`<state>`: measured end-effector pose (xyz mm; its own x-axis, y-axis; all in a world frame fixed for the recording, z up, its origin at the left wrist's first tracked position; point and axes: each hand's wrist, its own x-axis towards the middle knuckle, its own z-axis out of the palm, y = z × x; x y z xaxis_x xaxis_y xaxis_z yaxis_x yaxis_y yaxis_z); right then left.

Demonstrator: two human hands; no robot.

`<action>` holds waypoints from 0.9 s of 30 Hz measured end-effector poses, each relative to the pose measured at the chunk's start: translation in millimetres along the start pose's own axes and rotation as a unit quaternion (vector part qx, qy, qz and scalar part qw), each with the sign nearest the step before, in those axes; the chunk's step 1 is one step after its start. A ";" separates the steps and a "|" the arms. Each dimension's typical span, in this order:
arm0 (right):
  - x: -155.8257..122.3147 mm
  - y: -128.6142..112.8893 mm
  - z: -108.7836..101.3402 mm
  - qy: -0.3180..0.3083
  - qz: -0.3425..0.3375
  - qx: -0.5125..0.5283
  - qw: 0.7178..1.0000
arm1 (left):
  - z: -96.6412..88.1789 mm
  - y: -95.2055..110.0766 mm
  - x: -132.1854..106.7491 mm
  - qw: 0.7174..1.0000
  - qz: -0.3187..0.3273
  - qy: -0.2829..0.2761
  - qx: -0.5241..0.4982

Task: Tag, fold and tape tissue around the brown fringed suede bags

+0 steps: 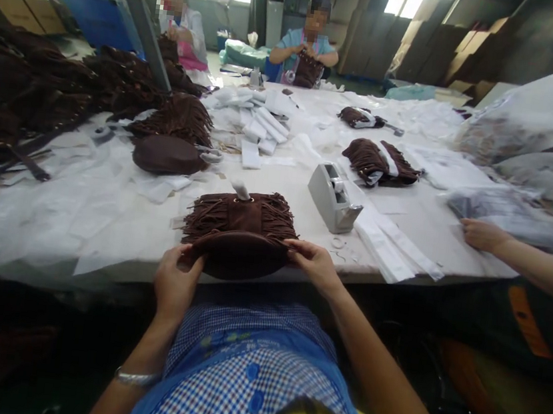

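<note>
A dark brown fringed bag (245,215) lies at the table's front edge, its rounded end (240,256) toward me. My left hand (177,279) pinches the left end of that rounded part between thumb and fingers. On the opposite end, my right hand (314,264) grips the edge with its fingertips. A white paper-like piece (241,190) sticks up from the bag's far side, near metal eyelets. Just right of the bag stands a grey tape dispenser (334,197). White strips (393,245) lie beyond it.
Brown fringed bags (30,79) are heaped at the left. Bags wrapped with white bands (381,163) lie farther right. White packets (261,124) are piled mid-table. A co-worker's hand (484,236) touches a plastic-wrapped bundle (507,215) at the right. Two people work across the table.
</note>
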<state>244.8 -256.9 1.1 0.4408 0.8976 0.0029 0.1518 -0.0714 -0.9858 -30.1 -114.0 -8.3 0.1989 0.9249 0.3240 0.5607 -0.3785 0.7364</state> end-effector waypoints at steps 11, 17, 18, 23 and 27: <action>2.5 8.8 5.1 0.145 -0.123 -0.315 0.930 | -3.4 -27.7 -1.0 0.994 0.076 -0.004 -0.076; -0.4 9.6 2.7 0.128 -0.156 -0.445 0.873 | -15.6 -31.9 7.6 0.975 0.210 -0.062 0.032; -1.2 9.0 1.7 0.126 -0.159 -0.448 0.870 | -20.8 -27.6 8.4 0.973 0.212 -0.069 0.057; -1.1 5.8 -5.1 0.073 -0.199 -0.445 0.870 | -41.8 20.1 12.4 0.954 0.262 -0.030 0.143; 1.8 -0.3 -10.2 0.043 -0.200 -0.444 0.872 | -30.8 67.4 24.1 0.916 0.363 -0.084 0.149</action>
<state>254.6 -259.7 3.1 0.2545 0.8943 0.3680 0.9174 -0.1029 -0.3844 -12.2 -118.3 67.5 0.7133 0.4343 0.5500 0.4211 -0.8930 0.1589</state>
